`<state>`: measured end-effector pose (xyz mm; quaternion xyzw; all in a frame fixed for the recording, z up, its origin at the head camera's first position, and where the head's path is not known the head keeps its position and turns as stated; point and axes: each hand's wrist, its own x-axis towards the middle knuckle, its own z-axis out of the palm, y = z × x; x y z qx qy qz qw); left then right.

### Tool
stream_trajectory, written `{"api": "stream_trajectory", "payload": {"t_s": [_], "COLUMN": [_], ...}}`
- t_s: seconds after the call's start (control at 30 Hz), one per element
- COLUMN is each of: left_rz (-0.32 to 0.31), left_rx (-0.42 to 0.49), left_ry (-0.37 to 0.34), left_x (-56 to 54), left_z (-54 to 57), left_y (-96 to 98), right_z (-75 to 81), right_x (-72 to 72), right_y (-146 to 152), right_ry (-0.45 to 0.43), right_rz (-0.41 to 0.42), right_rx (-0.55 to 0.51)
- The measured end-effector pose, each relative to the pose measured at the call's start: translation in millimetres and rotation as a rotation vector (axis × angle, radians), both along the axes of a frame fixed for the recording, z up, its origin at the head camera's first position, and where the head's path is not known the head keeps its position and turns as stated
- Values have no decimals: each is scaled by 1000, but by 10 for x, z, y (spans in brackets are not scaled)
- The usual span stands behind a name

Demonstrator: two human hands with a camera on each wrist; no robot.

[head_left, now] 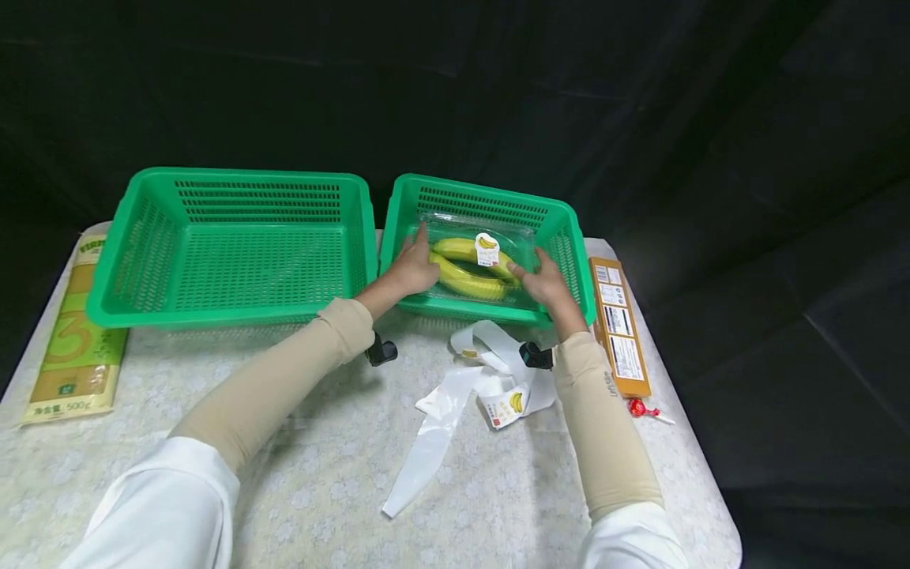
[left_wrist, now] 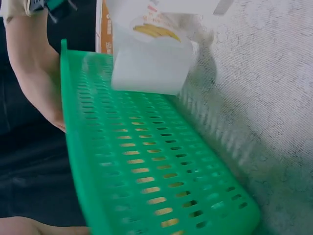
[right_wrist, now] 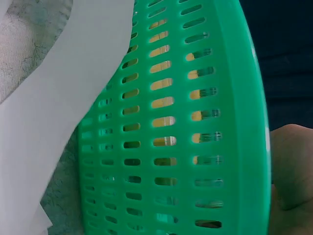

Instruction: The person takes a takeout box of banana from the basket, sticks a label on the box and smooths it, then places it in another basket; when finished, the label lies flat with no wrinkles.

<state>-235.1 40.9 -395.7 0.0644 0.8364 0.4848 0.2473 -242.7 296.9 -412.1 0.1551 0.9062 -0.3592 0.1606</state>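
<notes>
Two yellow bananas (head_left: 469, 278) lie in a clear plastic box (head_left: 515, 237) with a banana-picture sticker (head_left: 487, 248) on its top. The box sits within the right green basket (head_left: 482, 311). My left hand (head_left: 415, 267) holds the box by its left end, and my right hand (head_left: 543, 280) grips the right end with the thumb over the top. Through the basket's slots, strips of yellow show in both wrist views. The basket wall hides most of the fingers there; part of my right hand (right_wrist: 292, 171) appears beyond the rim.
A larger green basket (head_left: 266, 265) stands to the left, partly over a yellow-green 500 g packet (head_left: 78, 348). A strip of banana stickers (head_left: 455, 403) curls on the patterned tablecloth in front. On the right lie an orange-brown box (head_left: 620, 332) and a red lollipop (head_left: 637, 407).
</notes>
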Motion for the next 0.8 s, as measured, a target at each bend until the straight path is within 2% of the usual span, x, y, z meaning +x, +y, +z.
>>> {"api": "stream_trajectory", "payload": {"t_s": [0.1,0.23,0.37,0.47,0.63,0.8], "left_rz": [34,83,146,207,314,475], "left_rx": [33,43,67,103,182,197], "left_ry": [130,277,314,311,310,343], "left_x": [118,347,638,900,1318,1617], "left_z": [67,176,217,187,75,14], "left_y": [-96,-380,-748,-1058,-1551,-1824], "right_z": [28,86,166,254,420,548], "right_x": [-25,-34,37,119,278,495], "right_y": [3,-15,-55,-117,-256,-394], "right_ry": [-16,22,102,162,288,389], "right_rz": [20,65,69,86,174,286], "right_rx": [6,47,102,124,129,165]}}
